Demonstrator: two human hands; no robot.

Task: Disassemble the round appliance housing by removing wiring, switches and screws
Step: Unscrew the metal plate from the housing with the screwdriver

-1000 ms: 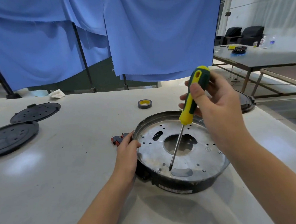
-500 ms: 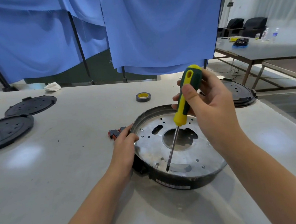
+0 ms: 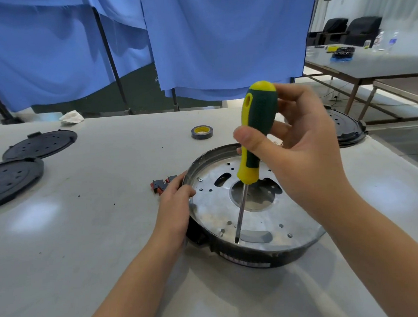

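Observation:
The round appliance housing [image 3: 269, 218], a black ring with a perforated metal plate on top, lies on the table in front of me. My right hand [image 3: 299, 149] grips the green and yellow screwdriver [image 3: 253, 140] by its handle. The shaft stands nearly upright with its tip on the plate's near edge. My left hand [image 3: 175, 205] holds the housing's left rim, thumb over the edge. Small red and black switches [image 3: 159, 185] lie on the table just left of the housing, partly behind my fingers.
Two black perforated round covers [image 3: 39, 145] [image 3: 6, 180] lie at the far left. A tape roll [image 3: 202, 132] sits beyond the housing. Another black round housing [image 3: 349, 130] rests at the right, behind my right hand. Blue curtains hang at the table's back edge.
The screwdriver handle has swung more upright over the plate while its tip stays at the near edge. My left hand keeps its hold on the rim. The camera has come slightly closer.

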